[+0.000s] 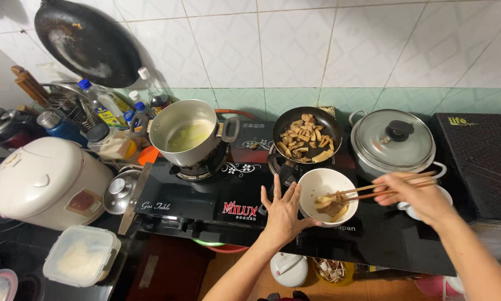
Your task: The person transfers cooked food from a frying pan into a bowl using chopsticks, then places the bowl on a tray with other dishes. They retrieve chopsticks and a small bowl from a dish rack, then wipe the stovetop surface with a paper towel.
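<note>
Right hand (420,198) clamps chopsticks (381,190), long axis pointing left into the white bowl (327,196) just below the frying pan (306,134); left hand (284,214), fingers spread, steadies the bowl's left rim.

White glossy wall tiles (295,39) fill the top of the frame; a pale green tile band (339,97) runs beneath them. At the bottom centre, brown floor (261,287) shows below the black counter (384,239).
</note>
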